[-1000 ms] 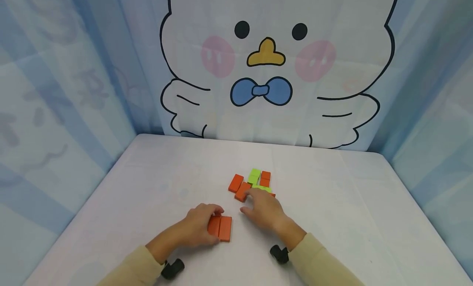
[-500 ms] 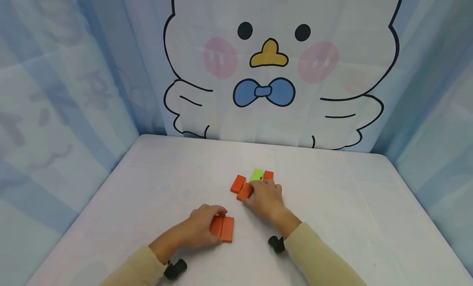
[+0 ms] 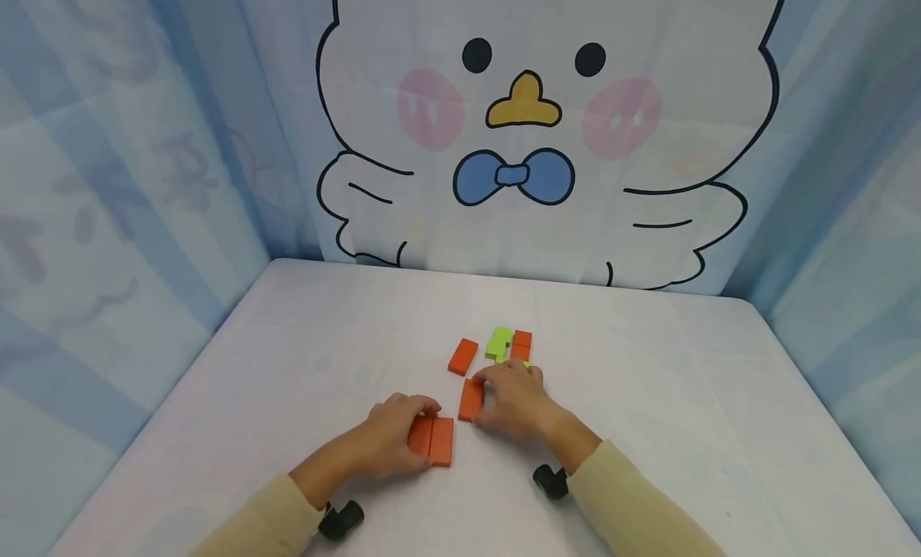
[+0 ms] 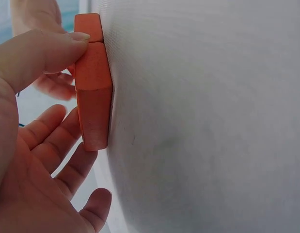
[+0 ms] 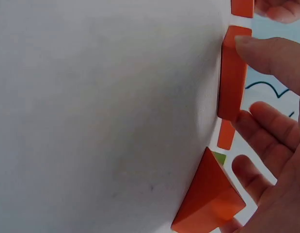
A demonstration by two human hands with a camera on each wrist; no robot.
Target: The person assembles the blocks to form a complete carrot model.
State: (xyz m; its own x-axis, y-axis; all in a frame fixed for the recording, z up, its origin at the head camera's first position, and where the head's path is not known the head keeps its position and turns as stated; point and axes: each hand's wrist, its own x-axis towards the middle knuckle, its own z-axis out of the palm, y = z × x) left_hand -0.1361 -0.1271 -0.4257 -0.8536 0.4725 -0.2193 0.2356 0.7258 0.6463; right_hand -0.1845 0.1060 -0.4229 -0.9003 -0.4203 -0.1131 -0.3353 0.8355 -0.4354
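Observation:
Two orange rectangular blocks (image 3: 441,442) lie side by side on the table, edges together. My left hand (image 3: 392,439) grips them; in the left wrist view its thumb is on the near ends of the blocks (image 4: 94,73) and fingertips touch the far side. Just right of the pair, my right hand (image 3: 516,401) pinches another orange rectangular block (image 3: 470,399) between thumb and fingers. The right wrist view shows that block (image 5: 233,73) standing close over the cloth, with a small gap to the left hand's blocks. An orange triangular block (image 5: 208,196) sits below the right hand's fingers.
Behind the hands lie a loose orange block (image 3: 463,356), lime-green blocks (image 3: 499,343) and small orange blocks (image 3: 521,345). More green is partly hidden by the right hand. A patterned curtain (image 3: 288,141) stands behind the white table (image 3: 345,317).
My right hand reached among the blocks, took an orange rectangular block and drew it nearer and turned it straighter, toward the pair. My left hand stays on its two blocks.

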